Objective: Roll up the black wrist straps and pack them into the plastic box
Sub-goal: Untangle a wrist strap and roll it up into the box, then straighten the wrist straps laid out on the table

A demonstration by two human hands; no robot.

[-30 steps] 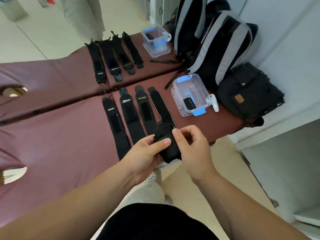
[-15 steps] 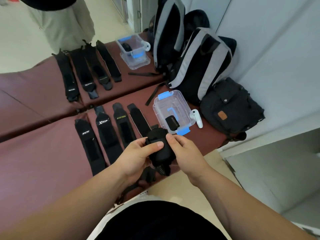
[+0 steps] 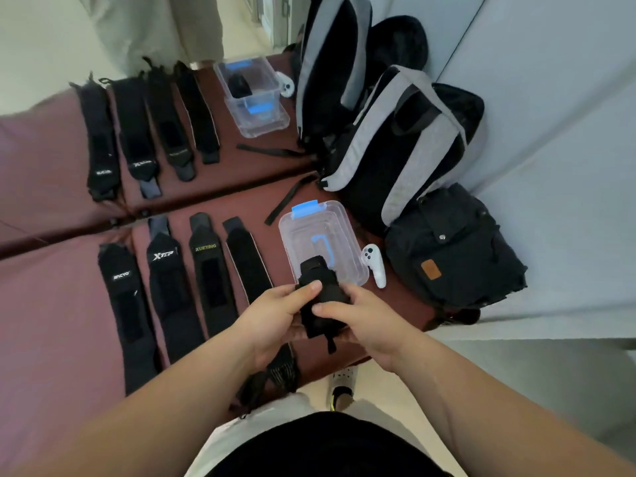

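Two hands close around one rolled strap at the near edge of a maroon padded table, just in front of the clear plastic box with blue clips. The left hand grips the roll from the left, thumb pressed flat on its top. The right hand grips it from the right, thumb laid across its front. The other fingers of both hands curl beneath the roll and are mostly hidden. A short loose tail hangs from the roll's underside, so the winding looks nearly done but not fastened.

Something dark shows at the box's near end, directly behind the held roll. Whether it is a packed strap or the top of this one cannot be told.

Four flat straps wait in a row on the table to the left of the box: one marked ENCYO, one XTEP, one XUEYING and one plain. The task appears to be in its early part, with the rolling step in hand.

The next move probably calls for tucking or pressing down the loose tail, then carrying the roll forward over the box's near wall and setting it inside while keeping it pinched tight, so it does not spring open.
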